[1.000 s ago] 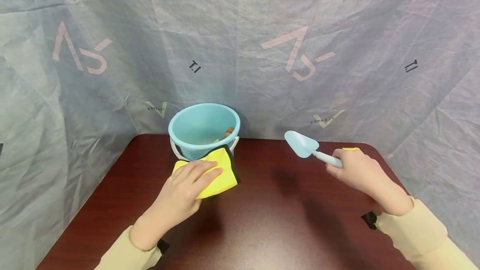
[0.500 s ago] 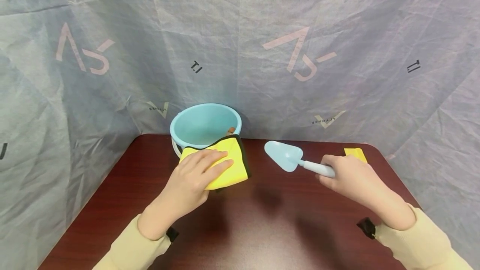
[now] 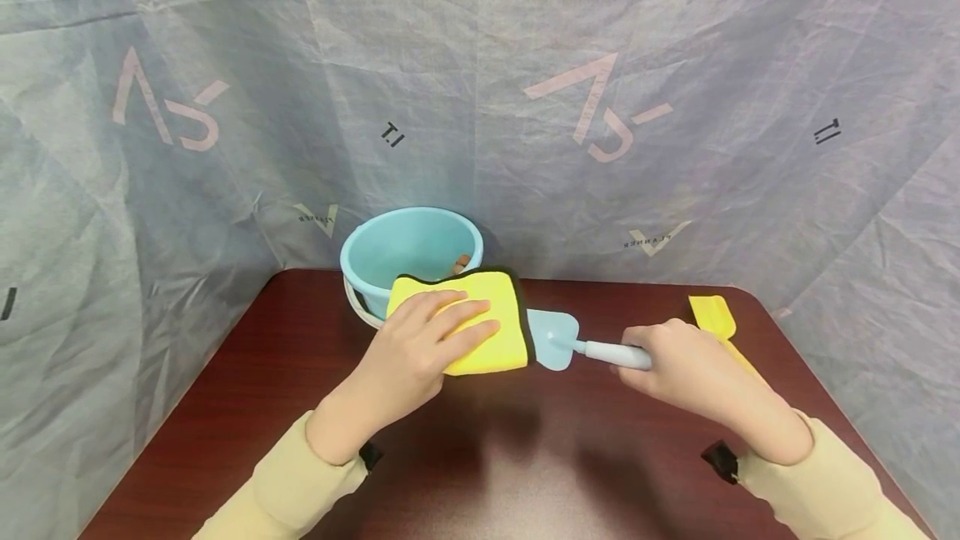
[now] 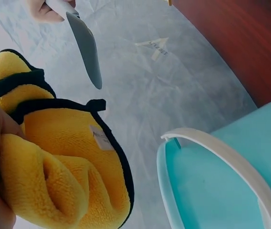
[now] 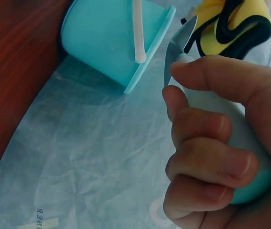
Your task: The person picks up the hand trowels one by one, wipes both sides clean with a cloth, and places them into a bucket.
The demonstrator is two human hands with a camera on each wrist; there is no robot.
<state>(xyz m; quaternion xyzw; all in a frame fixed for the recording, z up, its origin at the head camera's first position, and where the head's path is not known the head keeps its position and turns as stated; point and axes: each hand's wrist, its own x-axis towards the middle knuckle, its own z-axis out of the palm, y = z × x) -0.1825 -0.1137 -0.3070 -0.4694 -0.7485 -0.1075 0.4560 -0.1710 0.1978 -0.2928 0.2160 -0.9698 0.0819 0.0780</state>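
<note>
While gripping the trowel by its handle in the right hand, holds under the left hand a yellow cloth extending past the fingertips.

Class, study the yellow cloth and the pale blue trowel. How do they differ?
The yellow cloth has a black border; the pale blue trowel has none. The cloth is bunched in folds, while the trowel is smooth and straight-handled. The left hand grips the cloth, the right hand the trowel. Both are held above the table.
</note>
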